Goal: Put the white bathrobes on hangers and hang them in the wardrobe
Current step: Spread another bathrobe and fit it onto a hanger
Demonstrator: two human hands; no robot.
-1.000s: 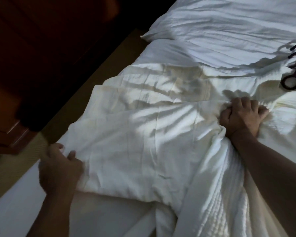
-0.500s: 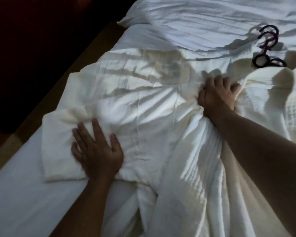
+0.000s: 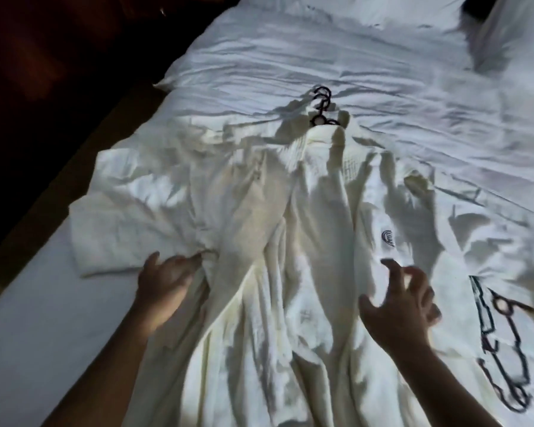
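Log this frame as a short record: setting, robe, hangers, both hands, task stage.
setting: bed with white bedding, dim room
bathrobe: white, spread on the bed, collar away from the person, dark crest on the chest
hanger hooks: dark, lying at the collar; the rest hidden
left hand: on the robe beside its sleeve; grip unclear
right hand: above the robe, fingers spread, holding nothing
stage: not yet hung in the wardrobe

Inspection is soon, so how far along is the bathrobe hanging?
Seemingly done: hanger hooks poke out at the collar of the bathrobe, so a hanger looks fitted. In hand: the left hand touches the bathrobe beside its sleeve; the right hand hovers empty above it. Left: the bathrobe lies on the bed, not hung in any wardrobe.
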